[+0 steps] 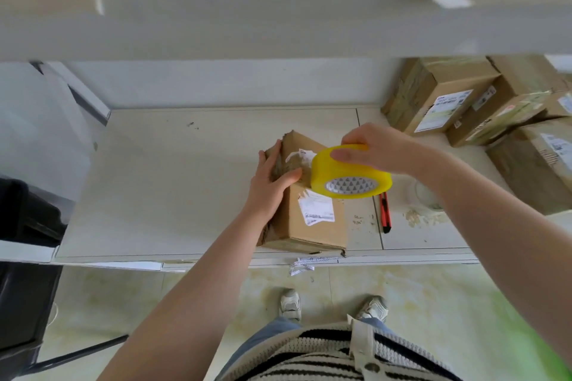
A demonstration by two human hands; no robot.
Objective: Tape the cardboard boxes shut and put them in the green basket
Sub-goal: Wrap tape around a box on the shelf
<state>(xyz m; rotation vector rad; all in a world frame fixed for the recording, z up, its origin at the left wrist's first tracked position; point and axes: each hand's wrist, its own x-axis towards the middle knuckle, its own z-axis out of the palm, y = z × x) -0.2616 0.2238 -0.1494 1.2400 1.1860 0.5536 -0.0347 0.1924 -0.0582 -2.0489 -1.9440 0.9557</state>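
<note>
White table [185,195] (scuffed), pale tiled floor [433,303]

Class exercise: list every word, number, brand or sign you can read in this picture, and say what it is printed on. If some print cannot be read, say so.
No text can be quoted.
Cardboard box under the left hand: torn white labels, print too blurred.
Stacked boxes at the back right: shipping labels, print too small.
Tape roll in the right hand: core bears a triangle pattern, no words.
</note>
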